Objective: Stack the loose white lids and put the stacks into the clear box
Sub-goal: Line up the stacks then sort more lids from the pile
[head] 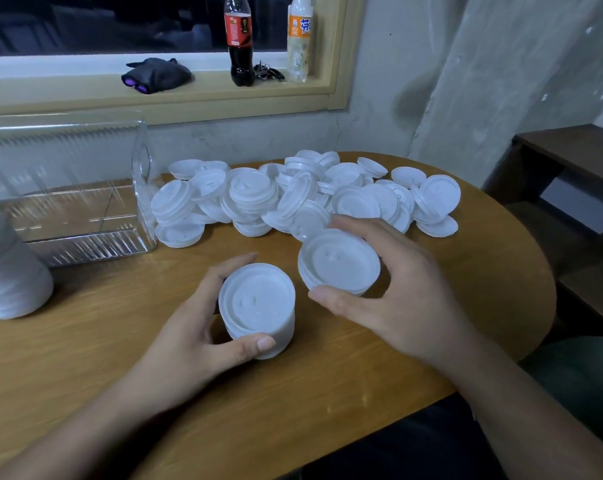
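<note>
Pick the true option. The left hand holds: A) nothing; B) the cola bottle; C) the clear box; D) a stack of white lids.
D: the left hand curls its thumb and fingers round a short stack of white lids; the right hand grips a second stack.

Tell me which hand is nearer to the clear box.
Left. The left hand grips a lid stack right of the clear box; the right hand holds a second stack farther right, by the loose lids.
</note>
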Available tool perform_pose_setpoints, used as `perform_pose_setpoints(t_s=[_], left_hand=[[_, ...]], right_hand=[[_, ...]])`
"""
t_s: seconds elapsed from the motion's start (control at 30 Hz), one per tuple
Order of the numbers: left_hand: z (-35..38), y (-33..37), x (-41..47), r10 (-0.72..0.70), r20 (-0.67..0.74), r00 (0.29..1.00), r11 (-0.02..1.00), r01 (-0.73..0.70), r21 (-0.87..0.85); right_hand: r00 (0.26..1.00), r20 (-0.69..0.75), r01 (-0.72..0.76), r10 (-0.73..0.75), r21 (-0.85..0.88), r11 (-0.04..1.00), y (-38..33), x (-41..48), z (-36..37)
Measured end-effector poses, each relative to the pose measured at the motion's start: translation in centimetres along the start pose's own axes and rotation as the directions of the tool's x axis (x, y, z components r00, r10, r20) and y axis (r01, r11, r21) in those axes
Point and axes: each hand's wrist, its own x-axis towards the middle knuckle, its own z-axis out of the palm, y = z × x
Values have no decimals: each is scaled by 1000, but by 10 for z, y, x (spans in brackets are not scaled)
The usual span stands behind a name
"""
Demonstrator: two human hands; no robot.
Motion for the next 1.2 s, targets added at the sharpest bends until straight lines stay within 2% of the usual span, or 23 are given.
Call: perform_pose_setpoints(t_s=[0.33, 0.73, 0.97, 1.07, 1.2], left_hand=[[-1, -1, 2, 46, -4, 999, 999, -46, 3], [-2, -7, 3, 56, -7, 998, 998, -56, 9], [-4, -4, 4, 62, 20, 998, 998, -62, 8], [-5, -7, 4, 60, 19, 998, 998, -60, 15], [-17, -15, 7, 55, 79, 995, 998, -55, -3]], right_hand=[[959, 212, 191, -187, 2, 982, -27, 9, 53], [914, 285, 351, -290, -193, 916, -11, 12, 66], [887, 347, 399, -305, -244, 884, -7, 15, 57], [892, 314, 383, -325, -141, 913, -8, 15, 46], [944, 115, 317, -308, -69, 946, 8, 23, 29]])
